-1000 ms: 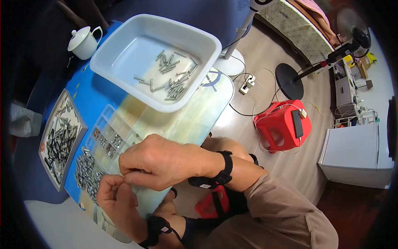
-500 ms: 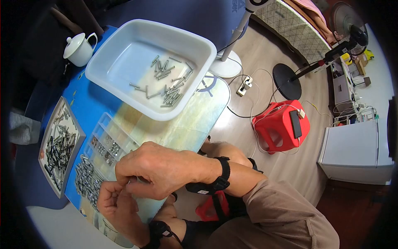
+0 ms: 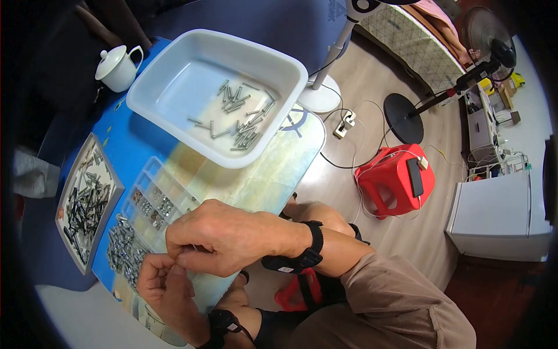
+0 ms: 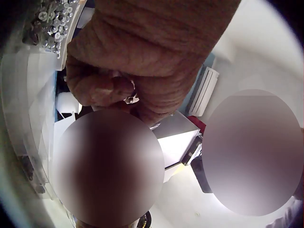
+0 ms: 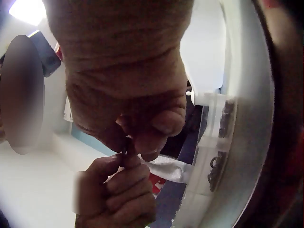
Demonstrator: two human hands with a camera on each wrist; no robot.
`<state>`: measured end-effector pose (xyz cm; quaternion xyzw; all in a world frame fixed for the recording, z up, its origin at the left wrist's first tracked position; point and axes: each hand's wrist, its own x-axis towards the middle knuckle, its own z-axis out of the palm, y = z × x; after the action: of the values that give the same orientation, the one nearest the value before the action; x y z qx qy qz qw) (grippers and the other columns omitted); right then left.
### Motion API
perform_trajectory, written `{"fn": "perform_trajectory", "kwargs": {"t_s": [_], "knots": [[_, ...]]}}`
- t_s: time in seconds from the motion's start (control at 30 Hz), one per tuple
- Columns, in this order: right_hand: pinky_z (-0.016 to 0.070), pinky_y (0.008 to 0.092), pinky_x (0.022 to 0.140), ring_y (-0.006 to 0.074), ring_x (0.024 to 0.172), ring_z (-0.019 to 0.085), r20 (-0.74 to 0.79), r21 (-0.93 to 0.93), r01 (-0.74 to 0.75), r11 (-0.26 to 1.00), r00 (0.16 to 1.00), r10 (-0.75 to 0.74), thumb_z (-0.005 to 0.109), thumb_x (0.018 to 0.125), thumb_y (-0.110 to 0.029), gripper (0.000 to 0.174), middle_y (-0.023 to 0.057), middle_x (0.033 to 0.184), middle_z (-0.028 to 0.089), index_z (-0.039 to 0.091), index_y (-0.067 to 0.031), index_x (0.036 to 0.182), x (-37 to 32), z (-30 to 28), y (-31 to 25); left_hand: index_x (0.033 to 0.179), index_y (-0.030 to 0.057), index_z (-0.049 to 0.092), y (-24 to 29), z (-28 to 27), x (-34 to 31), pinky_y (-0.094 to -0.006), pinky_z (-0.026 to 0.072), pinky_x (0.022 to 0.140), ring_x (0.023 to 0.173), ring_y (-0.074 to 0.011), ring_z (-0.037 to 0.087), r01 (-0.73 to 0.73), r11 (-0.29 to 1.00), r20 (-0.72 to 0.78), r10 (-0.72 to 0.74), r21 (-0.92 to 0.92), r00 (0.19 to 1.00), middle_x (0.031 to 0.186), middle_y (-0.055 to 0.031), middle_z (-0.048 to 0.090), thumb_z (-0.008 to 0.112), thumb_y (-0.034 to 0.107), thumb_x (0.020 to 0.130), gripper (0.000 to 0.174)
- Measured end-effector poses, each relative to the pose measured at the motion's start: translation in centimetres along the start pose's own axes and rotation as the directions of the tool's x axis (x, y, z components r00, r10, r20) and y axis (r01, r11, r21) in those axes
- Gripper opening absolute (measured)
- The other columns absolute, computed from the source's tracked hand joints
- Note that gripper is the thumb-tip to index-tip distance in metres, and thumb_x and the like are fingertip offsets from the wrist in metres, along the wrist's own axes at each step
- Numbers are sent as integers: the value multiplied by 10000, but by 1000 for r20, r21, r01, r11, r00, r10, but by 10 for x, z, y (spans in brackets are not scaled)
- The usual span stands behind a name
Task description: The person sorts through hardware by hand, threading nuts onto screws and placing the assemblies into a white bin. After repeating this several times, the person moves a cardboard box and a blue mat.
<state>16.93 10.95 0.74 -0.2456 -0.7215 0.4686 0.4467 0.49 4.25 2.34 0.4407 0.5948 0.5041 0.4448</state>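
My right hand (image 3: 215, 235) and left hand (image 3: 168, 291) meet fingertip to fingertip over the table's near edge in the head view. Between them they pinch a small metal piece (image 5: 126, 149), dark in the right wrist view and mostly covered by fingers; its exact kind I cannot tell. Right fingers curl in from above, while the left thumb and index fingertip press together below. Close beyond the hands lie a heap of silvery screws (image 3: 125, 247) and a clear compartment box (image 3: 152, 168) with small nuts and washers in several cells.
A white tub (image 3: 174, 119) with scattered metal pins stands at the table's far side. To the left are a shallow tray (image 3: 119, 190) of dark and silver screws and a lidded white cup (image 3: 118, 75). A red stool (image 3: 401, 174) stands on the floor at right.
The head view has shifted slightly, so the tub and trays sit a little lower. Both hands stay together in nearly the same pose.
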Motion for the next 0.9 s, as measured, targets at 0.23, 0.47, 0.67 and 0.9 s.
{"fn": "perform_trajectory", "kwargs": {"t_s": [0.23, 0.47, 0.67, 0.9], "knots": [[478, 444, 581, 391, 636, 623, 56, -52, -55, 997, 997, 58, 670, 793, -157, 171, 180, 639, 611, 610, -9, 732, 1, 5, 4, 799, 32, 538, -2, -5, 1, -184, 221, 371, 407, -4, 319, -13, 1000, 1, 13, 13, 1000, 565, 37, 467, 590, 33, 865, 84], [474, 440, 575, 392, 611, 613, 43, 39, -28, 999, 999, 27, 681, 796, -175, 194, 183, 625, 601, 615, -4, 732, 1, 4, 2, 804, 32, 537, 0, -8, -1, -181, 223, 377, 419, -1, 325, 2, 1000, 1, -2, -2, 1000, 572, 34, 469, 576, 15, 861, 71], [468, 432, 567, 375, 631, 621, 93, -39, 9, 999, 996, -5, 676, 780, -153, 163, 176, 656, 615, 623, 0, 762, 3, 10, 9, 809, 31, 540, -5, -14, -2, -183, 227, 380, 422, -3, 322, -6, 998, -36, 9, 68, 999, 579, 32, 469, 565, 13, 859, 59], [458, 438, 558, 385, 604, 603, 43, 84, 35, 996, 998, -39, 693, 797, -166, 184, 183, 622, 592, 619, -3, 756, 2, 14, 13, 806, 28, 546, -5, -14, -3, -182, 232, 396, 436, -9, 333, -18, 997, -46, 21, 76, 999, 589, 27, 479, 569, 13, 844, 47]]}}
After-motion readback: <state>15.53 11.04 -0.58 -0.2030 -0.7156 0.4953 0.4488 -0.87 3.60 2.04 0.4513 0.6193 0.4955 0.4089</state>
